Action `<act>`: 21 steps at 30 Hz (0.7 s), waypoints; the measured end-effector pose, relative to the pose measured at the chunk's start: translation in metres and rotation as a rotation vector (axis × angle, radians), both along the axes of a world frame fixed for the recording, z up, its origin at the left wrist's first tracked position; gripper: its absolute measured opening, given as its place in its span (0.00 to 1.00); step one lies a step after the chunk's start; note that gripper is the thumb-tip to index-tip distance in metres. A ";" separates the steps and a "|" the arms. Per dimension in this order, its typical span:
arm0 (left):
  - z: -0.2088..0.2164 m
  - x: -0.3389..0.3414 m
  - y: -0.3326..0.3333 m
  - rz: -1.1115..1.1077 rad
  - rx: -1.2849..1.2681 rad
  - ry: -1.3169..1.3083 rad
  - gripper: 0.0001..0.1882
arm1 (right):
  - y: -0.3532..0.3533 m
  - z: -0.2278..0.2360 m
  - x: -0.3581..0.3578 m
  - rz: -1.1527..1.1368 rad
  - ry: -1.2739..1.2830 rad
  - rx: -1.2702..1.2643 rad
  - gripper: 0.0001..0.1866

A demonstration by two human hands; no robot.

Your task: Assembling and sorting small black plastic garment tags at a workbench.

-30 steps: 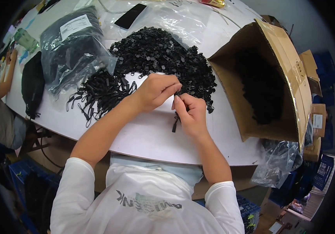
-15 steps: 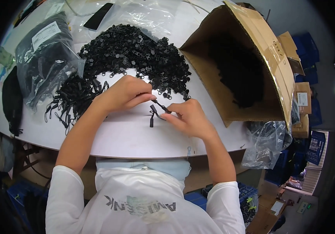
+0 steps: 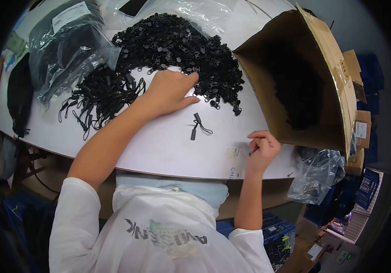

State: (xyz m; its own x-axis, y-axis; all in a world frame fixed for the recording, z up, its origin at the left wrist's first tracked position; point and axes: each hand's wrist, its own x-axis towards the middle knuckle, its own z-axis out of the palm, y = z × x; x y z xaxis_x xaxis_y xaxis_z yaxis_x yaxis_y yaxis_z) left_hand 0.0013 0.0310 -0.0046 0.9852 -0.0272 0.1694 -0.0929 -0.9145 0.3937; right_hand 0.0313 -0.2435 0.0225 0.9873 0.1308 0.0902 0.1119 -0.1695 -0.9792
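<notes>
My left hand [image 3: 170, 92] is over the near edge of a heap of small black zipper sliders [image 3: 168, 41]. Its thumb stands apart from the fingers, and nothing shows between them. Further right, close to the carton, my right hand [image 3: 263, 149] is raised with most fingers curled in. A dark speck shows at its palm side, too small to name. Between the hands, black cord zipper pulls [image 3: 197, 123] with looped cords lie on the white table [image 3: 159, 154]. Left of my left forearm is a tangled pile of similar cord pulls [image 3: 106, 93].
A cardboard carton [image 3: 268, 41] lies open toward me at the right, dark contents inside. Clear plastic bags hang below it [image 3: 316, 175]. A filled plastic bag [image 3: 70, 45] sits at the far left, beside a black cloth bundle [image 3: 19, 98]. The table's curved front edge runs before me.
My hands, together on a black cord pull before, have parted. The left moved up to the slider heap, the right moved right toward the carton. The whole view has shifted slightly.
</notes>
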 end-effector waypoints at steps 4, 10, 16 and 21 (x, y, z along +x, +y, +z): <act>-0.006 0.005 -0.007 -0.035 -0.128 -0.011 0.12 | 0.019 -0.014 -0.016 0.078 0.017 -0.045 0.12; -0.006 0.003 -0.002 -0.018 -0.126 0.044 0.08 | 0.048 -0.016 -0.022 0.271 -0.268 -0.455 0.16; -0.005 0.000 0.003 -0.039 -0.203 -0.056 0.08 | 0.031 -0.030 -0.026 0.422 -0.567 -0.599 0.18; -0.003 0.003 0.006 -0.046 -0.349 -0.082 0.08 | 0.022 -0.022 -0.022 0.469 -0.476 -0.671 0.19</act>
State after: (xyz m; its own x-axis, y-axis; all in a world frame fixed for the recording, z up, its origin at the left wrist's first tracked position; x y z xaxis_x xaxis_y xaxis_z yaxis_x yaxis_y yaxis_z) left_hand 0.0047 0.0372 -0.0077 0.9669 0.0022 0.2551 -0.1753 -0.7207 0.6707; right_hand 0.0088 -0.2218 0.0004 0.6995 0.6759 0.2320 0.6744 -0.5169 -0.5273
